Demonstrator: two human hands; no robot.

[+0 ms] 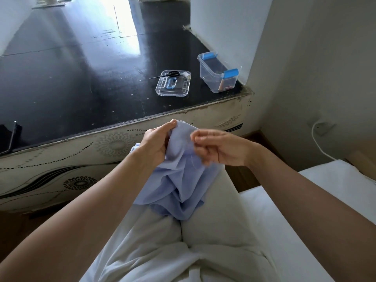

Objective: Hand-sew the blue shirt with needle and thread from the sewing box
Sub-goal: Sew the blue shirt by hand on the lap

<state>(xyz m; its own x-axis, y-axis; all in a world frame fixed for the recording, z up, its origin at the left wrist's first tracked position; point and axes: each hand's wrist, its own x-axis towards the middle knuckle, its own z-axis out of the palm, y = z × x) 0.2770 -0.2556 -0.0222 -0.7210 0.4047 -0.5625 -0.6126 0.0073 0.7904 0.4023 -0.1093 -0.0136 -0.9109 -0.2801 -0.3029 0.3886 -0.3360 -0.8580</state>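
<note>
The blue shirt (179, 180) is thin, soft cloth, matt and creased; the thread (192, 157) is a fine pale strand (barely visible). The sewing box (217, 76) and its lid (173, 89) are clear glossy plastic with blue plastic fittings. The dark surface (71, 68) shines, though scuffed and dusty.

The shirt (179, 180) is hanging at frame centre over the person's lap (205, 216). The left hand (156, 141) is gripping its upper edge from the left; the right hand (219, 149) is pinching the thread (192, 157) just right of it. Behind, the table (81, 78) is filling the upper left. The lid (173, 89) is lying at upper centre, scissors (168, 74) and spool (185, 74) resting on its far end. The sewing box (218, 73) is standing right of the lid, near the table's corner.
</note>
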